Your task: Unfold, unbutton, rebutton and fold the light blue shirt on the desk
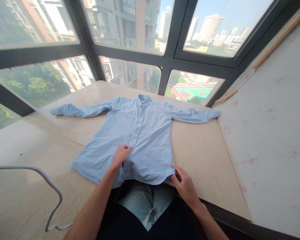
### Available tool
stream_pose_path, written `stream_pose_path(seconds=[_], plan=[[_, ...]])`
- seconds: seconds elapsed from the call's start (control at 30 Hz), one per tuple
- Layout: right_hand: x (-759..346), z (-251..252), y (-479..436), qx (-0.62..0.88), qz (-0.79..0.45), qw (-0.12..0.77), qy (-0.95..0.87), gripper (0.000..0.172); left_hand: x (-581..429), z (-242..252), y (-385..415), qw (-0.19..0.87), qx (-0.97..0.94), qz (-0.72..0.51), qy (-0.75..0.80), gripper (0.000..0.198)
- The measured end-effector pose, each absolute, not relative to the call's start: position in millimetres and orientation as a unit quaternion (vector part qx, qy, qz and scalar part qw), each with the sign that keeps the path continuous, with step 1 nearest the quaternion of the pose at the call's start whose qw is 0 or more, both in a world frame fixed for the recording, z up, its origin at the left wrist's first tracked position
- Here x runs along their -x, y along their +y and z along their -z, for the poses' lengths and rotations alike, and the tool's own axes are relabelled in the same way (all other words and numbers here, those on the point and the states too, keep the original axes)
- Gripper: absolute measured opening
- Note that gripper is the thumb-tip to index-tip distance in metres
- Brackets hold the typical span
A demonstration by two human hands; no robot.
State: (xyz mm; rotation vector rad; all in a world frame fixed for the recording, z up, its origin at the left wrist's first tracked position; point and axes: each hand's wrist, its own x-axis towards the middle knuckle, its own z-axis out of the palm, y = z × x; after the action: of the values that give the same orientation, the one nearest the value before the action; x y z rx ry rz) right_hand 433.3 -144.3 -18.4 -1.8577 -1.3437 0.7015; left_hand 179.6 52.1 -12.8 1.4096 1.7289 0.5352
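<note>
A light blue long-sleeved shirt (152, 133) lies front up with its collar toward the windows and both sleeves spread out sideways. My left hand (122, 155) is closed on the shirt's front placket, below the middle, pinching the cloth between thumb and fingers. At the lower right corner of the hem, my right hand (182, 180) grips the shirt's edge between thumb and fingers. A bit of darker blue cloth shows under the hem beside that hand. The lower hem hangs near the front edge of the surface.
The pale wooden surface (197, 150) is bounded by dark-framed windows (170, 63) behind and a flowered wall (272, 133) on the right. A white cable (50, 181) curves across the left side. My lap (147, 200) is close below the front edge.
</note>
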Motion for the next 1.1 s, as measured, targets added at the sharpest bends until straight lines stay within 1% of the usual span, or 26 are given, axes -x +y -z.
stream_pose_path(seconds=[0.17, 0.3, 0.37, 0.57, 0.7, 0.8, 0.93, 1.1], plan=[[-429.9, 20.3, -146.0, 0.723, -0.25, 0.411, -0.496, 0.038, -181.6, 15.8, 52.3, 0.381, -0.573, -0.217, 0.692, 0.023], [-424.7, 25.9, -144.1, 0.74, -0.201, 0.416, -0.49, 0.037, -180.9, 17.0, 53.0, 0.393, -0.565, -0.22, 0.691, 0.022], [-423.4, 30.3, -142.8, 0.758, -0.165, 0.396, -0.491, 0.039, -180.2, 17.7, 53.4, 0.395, -0.566, -0.222, 0.689, 0.022], [-426.4, 43.4, -147.0, 0.779, -0.083, 0.287, -0.551, 0.046, -181.6, 16.6, 52.9, 0.387, -0.557, -0.23, 0.698, 0.023], [-428.5, 48.9, -153.7, 0.774, -0.025, 0.244, -0.583, 0.047, -182.4, 12.2, 51.9, 0.39, -0.543, -0.232, 0.707, 0.021], [-429.4, 49.5, -155.5, 0.767, -0.008, 0.209, -0.606, 0.048, -182.4, 6.3, 55.9, 0.415, -0.539, -0.215, 0.701, 0.018], [-432.6, 50.2, -157.3, 0.747, -0.008, 0.199, -0.634, 0.045, -189.9, -2.9, 77.7, 0.443, -0.538, -0.2, 0.689, 0.019], [-439.5, 59.1, -161.3, 0.719, 0.003, 0.231, -0.656, 0.045, -218.2, -5.4, 126.8, 0.419, -0.546, -0.243, 0.684, 0.019]])
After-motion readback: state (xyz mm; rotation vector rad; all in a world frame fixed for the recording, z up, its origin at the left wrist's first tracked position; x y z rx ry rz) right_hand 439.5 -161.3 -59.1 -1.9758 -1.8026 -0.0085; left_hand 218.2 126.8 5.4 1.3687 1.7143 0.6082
